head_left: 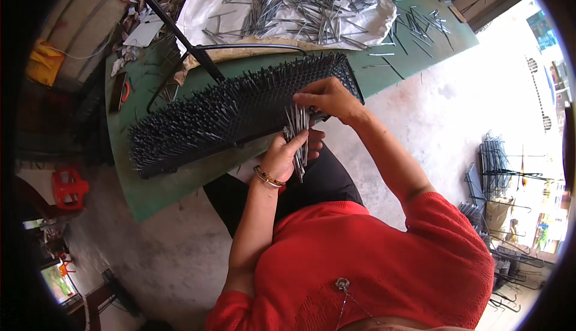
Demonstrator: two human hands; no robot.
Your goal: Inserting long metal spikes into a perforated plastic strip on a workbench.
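Note:
My left hand [281, 154] is closed round a bundle of thin grey metal rods [298, 124], which stand nearly upright between thumb and fingers. At their upper ends my right hand [333, 99] is bent into a pinch, its thumb and forefinger on the tip of a rod. Both hands are at the near side of a long black perforated rack [262, 108]. Dark rods [189, 121] stand densely packed in its left part, with another row along its far edge. Bare holes show in the rack's middle and right part, beside my right hand.
A green table [144, 194] carries the rack. Behind it, a large heap of loose rods [300, 4] lies on a white sheet [201, 7], with more scattered rightward. A black bar [174, 28] slants across the left. A red stool [67, 187] stands on the floor.

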